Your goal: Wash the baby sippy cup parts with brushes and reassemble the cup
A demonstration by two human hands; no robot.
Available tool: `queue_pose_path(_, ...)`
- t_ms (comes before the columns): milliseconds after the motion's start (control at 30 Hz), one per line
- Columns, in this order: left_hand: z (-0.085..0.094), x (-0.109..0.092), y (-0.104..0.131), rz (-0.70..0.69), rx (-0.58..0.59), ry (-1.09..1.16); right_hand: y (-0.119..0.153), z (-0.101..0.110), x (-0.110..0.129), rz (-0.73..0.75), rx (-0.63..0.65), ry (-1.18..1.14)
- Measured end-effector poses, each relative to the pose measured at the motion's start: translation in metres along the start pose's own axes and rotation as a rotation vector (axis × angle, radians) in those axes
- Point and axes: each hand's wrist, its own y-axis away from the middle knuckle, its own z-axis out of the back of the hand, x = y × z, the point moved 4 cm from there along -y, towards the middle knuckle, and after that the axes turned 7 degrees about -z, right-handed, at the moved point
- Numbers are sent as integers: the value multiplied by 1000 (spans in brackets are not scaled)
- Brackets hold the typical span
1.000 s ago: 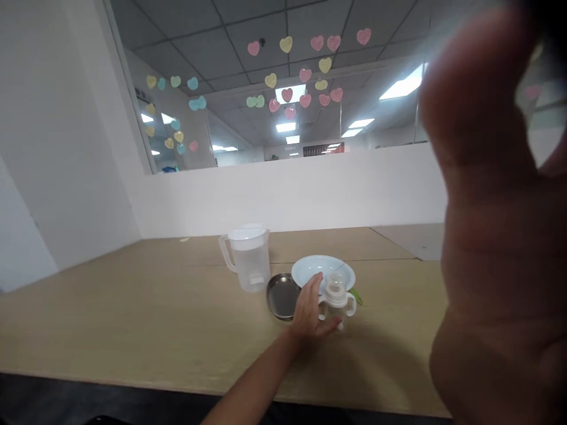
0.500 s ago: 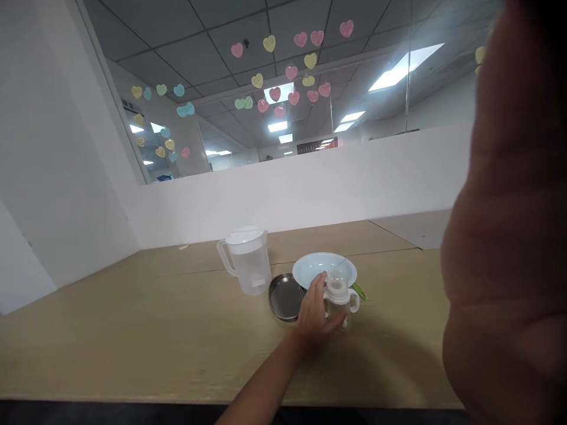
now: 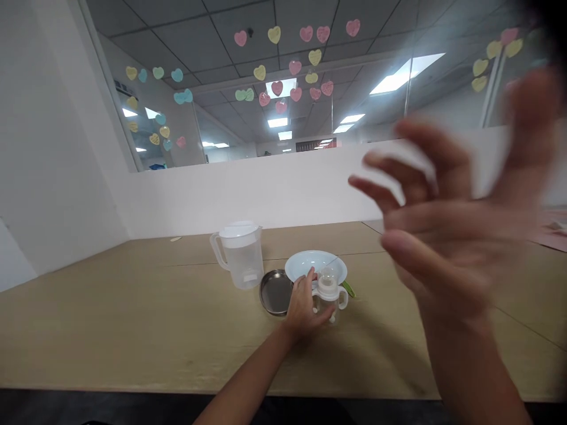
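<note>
My left hand (image 3: 305, 308) is wrapped round the left side of a clear baby bottle (image 3: 328, 293) with a white collar and two white side handles, upright on the table. Behind the bottle sits a pale blue bowl (image 3: 305, 260). A round metal dish (image 3: 275, 293) lies just left of my left hand. Part of a green utensil (image 3: 349, 288) shows beside the bowl, its other end hidden. Raised close to the camera at the right, my right hand (image 3: 452, 230) is blurred, its fingers spread and nothing in them.
A translucent lidded plastic pitcher (image 3: 243, 257) stands left of the metal dish. The wooden table (image 3: 133, 319) ends at a front edge near me. Behind it rise a white low wall (image 3: 301, 189) and glass with heart-shaped notes. Something pink (image 3: 553, 227) lies at the far right.
My right hand has drawn back from right in front of the camera, and its spread fingers now show. The left hand stays on the baby bottle; the view has shifted slightly.
</note>
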Motion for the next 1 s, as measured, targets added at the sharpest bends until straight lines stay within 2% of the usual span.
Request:
queue_pose_path(67, -1, -1, -2, -17, 51, -40, 13, -10, -38, -33, -113, -33)
queue_pose_path(100, -2, -1, -2, -25, 68, -53, 24, -19, -63, -83, -114, 5)
queue_pose_path(133, -3, -1, -2, -31, 77, -58, 36, -28, -90, -161, -66, 95)
queue_pose_path(200, -4, 1, -2, -22, 63, -51, 64, -47, -136, -254, 137, 262)
queue_pose_path(267, -6, 3, -1, 2, 44, -34, 88, -57, -164, -294, 247, 331)
queue_pose_path(333, -7, 3, 0, 23, 43, -15, 103, -60, -176, -363, 284, 291)
queue_pose_path(433, -7, 1, 1, 27, 44, -12, 108, -59, -182, -517, 208, 143)
queue_pose_path(567, -6, -5, -1, -11, 64, -13, 107, -54, -192, -686, -90, -133)
queue_pose_path(633, -5, -6, -2, -21, 85, -10, 109, -48, -199, -717, -268, -174)
queue_pose_path(700, -3, -5, -2, -24, 88, -15, 112, -42, -206, -710, -362, -136)
queue_pose_path(733, -2, -3, -2, -26, 83, -20, 113, -40, -210, -710, -364, -108)
queue_pose_path(800, 0, 1, -1, -31, 70, -31, 116, -41, -220, -736, -251, -53)
queue_pose_path(867, 1, 5, -1, -32, 74, -42, 118, -46, -231, -758, -41, 40)
queue_pose_path(933, 2, 7, -1, -54, 90, -61, 121, -52, -238, -725, 167, 154)
queue_pose_path(1000, 2, 8, -1, -102, 98, -85, 124, -58, -242, -649, 323, 262)
